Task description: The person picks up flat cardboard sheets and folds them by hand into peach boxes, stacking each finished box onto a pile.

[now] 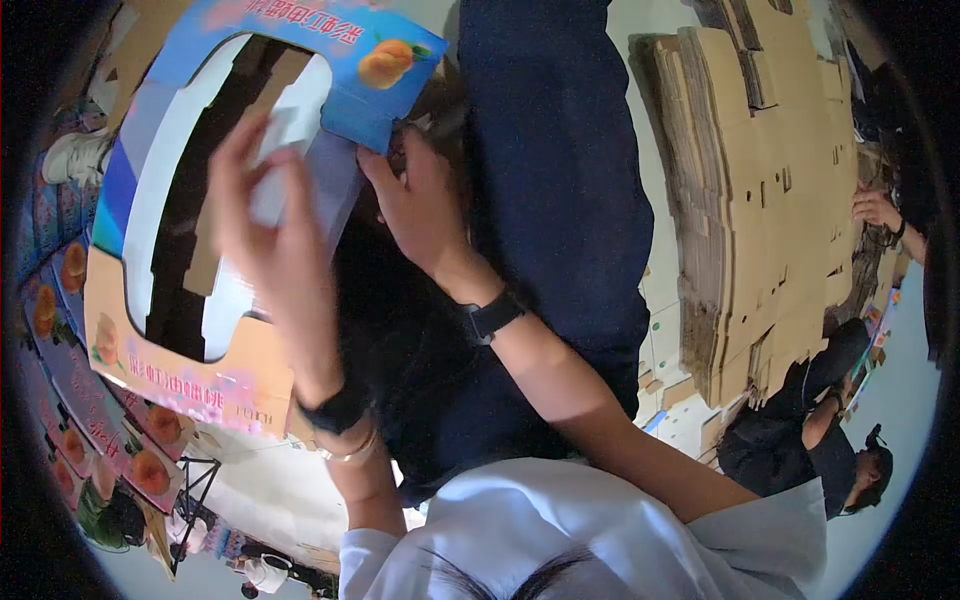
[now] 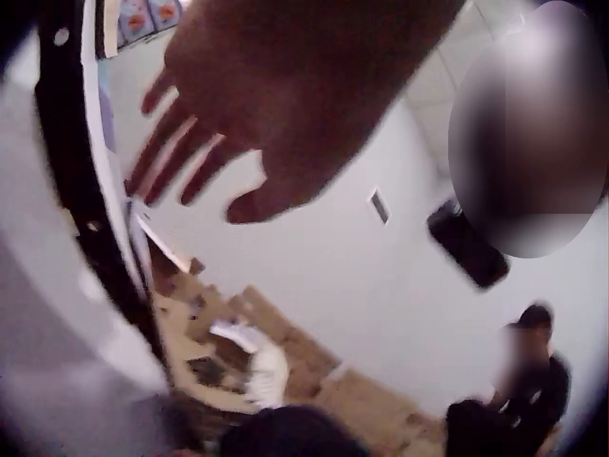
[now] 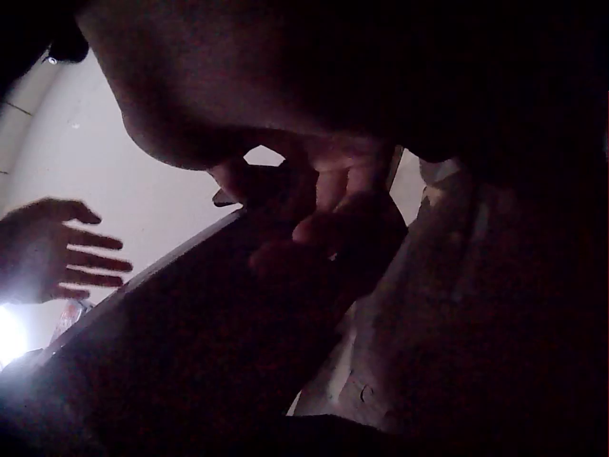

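A flat printed carton with peach pictures and a large cut-out window leans in front of me in the head view. A translucent plastic sheet shows at the window's right side. My right hand grips the carton's right edge, thumb on the printed face and fingers behind; the right wrist view shows those curled fingers in shadow. My left hand, blurred, hovers over the window, holding nothing. In the left wrist view its fingers are spread and straight beside the carton.
Brown flat cardboard is stacked high on the right. Printed peach cartons lie at the left. A person in dark clothes sits at the lower right, and another person's hand is by the stack. Dark trousers cover my legs beside the carton.
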`<control>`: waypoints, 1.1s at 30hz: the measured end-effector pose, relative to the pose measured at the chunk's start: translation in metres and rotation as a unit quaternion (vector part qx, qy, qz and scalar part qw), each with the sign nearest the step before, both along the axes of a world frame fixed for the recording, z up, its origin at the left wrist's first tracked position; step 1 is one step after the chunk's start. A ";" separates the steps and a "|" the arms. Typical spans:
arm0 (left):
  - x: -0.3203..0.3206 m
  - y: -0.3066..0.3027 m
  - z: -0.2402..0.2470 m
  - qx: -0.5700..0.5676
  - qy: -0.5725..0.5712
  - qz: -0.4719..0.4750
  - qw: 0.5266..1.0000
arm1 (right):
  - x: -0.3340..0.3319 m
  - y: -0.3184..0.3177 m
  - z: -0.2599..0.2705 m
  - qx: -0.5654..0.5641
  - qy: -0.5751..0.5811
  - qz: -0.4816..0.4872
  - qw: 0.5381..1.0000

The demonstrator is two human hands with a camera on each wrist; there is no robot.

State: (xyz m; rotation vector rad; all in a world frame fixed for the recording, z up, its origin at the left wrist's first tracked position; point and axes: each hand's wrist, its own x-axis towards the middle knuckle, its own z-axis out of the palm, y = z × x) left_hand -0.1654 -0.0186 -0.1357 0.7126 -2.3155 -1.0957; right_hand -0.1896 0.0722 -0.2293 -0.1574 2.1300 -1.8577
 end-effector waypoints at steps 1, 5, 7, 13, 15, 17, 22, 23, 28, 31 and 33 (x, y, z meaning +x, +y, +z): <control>0.007 -0.014 0.022 -0.129 -0.016 -0.006 0.992 | 0.002 -0.001 0.000 0.004 -0.004 0.009 1.000; 0.055 -0.072 0.077 -0.068 -0.100 0.086 0.989 | 0.007 -0.005 0.010 -0.028 0.028 0.004 0.999; 0.077 -0.103 0.074 -0.092 -0.114 0.082 0.986 | 0.006 -0.005 0.017 -0.017 0.036 0.000 0.999; 0.082 -0.073 0.056 -0.252 -0.302 -0.075 0.916 | 0.007 -0.003 0.008 0.008 -0.025 0.023 0.999; 0.079 -0.063 0.043 -0.333 -0.297 -0.082 0.891 | 0.007 -0.004 0.010 -0.013 -0.015 0.007 1.000; 0.074 -0.059 0.036 -0.151 -0.356 -0.044 0.921 | 0.007 0.002 0.016 0.011 -0.020 0.011 1.000; 0.077 -0.071 0.028 -0.070 -0.332 -0.025 0.940 | 0.008 0.004 0.022 -0.001 0.010 -0.004 1.000; 0.079 -0.075 0.025 -0.070 -0.332 -0.025 0.940 | 0.008 0.004 0.023 0.016 0.025 0.000 1.000; 0.083 -0.080 0.025 0.004 -0.309 -0.027 0.951 | 0.009 0.002 0.022 -0.022 -0.003 0.012 1.000; 0.081 -0.078 0.031 0.049 -0.323 -0.027 0.945 | 0.010 0.004 0.028 -0.049 -0.027 0.004 0.998; 0.080 -0.077 0.033 0.044 -0.319 -0.036 0.946 | 0.009 0.006 0.027 -0.057 -0.040 -0.003 0.998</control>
